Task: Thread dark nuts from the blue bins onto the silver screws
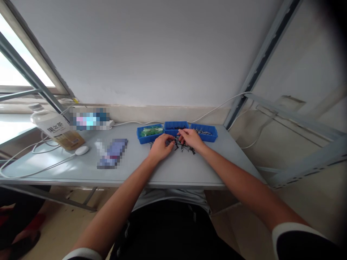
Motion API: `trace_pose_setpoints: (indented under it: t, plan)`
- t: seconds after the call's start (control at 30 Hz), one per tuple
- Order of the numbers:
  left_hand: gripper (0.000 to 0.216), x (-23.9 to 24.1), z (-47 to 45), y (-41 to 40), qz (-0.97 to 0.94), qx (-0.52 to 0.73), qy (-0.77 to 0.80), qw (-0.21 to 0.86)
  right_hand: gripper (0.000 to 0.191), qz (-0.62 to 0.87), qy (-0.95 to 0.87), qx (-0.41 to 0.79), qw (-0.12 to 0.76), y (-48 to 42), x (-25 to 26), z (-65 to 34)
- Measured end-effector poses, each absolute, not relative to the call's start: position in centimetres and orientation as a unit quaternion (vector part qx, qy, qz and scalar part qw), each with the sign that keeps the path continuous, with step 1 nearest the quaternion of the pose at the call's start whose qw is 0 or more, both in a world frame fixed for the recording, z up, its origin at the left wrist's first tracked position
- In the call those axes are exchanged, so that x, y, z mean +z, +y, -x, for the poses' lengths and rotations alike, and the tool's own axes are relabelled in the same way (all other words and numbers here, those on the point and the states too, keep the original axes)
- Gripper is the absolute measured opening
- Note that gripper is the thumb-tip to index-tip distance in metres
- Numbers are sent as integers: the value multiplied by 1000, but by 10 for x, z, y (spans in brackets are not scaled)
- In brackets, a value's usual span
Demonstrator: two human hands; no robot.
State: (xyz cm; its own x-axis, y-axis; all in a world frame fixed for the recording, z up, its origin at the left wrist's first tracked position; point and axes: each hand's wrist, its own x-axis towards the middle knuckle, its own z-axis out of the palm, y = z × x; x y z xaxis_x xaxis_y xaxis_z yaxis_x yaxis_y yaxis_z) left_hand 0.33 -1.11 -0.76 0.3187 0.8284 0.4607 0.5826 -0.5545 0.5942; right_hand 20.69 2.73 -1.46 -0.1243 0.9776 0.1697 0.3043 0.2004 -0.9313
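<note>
A: Where are the small dark parts [184,147]?
B: Scattered in a loose pile on the grey tabletop [184,173], just in front of three blue bins. Some lie partly hidden behind the hands.

A: And the left hand [162,147]?
B: Low over the left side of the pile, fingers curled inward, the thumb pointing toward the parts. Whether it grips one, I cannot tell; the pieces are too small.

A: The right hand [190,138]?
B: Across from the left one, near it, above the back of the pile and in front of the middle bin [173,124]. Its fingers bend down toward the parts. I cannot tell whether they are closed on anything either.

A: What do the bins hold?
B: The left bin [148,139] has green pieces [152,130] in it, the middle one some dark pieces, and the right bin [210,138] thin silvery pieces [203,131]. They stand side by side near the wall.

A: Anything farther left?
B: A bottle [58,128] with some brownish drink, tilted in this view, and a round white disc [81,150] on a cable, just beside it. Two blurred-out patches are there too, unreadable.
</note>
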Motion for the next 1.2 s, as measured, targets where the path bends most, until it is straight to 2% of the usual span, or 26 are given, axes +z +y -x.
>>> trace_pose_setpoints:
  t: [0.17, 0.27, 0.33, 0.47, 1.2]
  plan:
    - [22, -8, -3, -10, -795, 380, 446, 156, 19, 438, -821, 131, 341, 12, -15, -209]
    - [22, -7, -3, -10, -792, 384, 448, 158, 25, 413, -859, 69, 295, 5, -15, -209]
    - [22, -8, -3, -10, -792, 385, 447, 158, 29, 405, -872, 60, 270, 5, -16, -209]
    - [23, -10, -2, -9, -792, 386, 447, 157, 24, 399, -882, 56, 243, 10, -18, -213]
    - [23, -11, -3, -8, -794, 384, 444, 159, 13, 417, -881, 22, 221, 14, -16, -213]
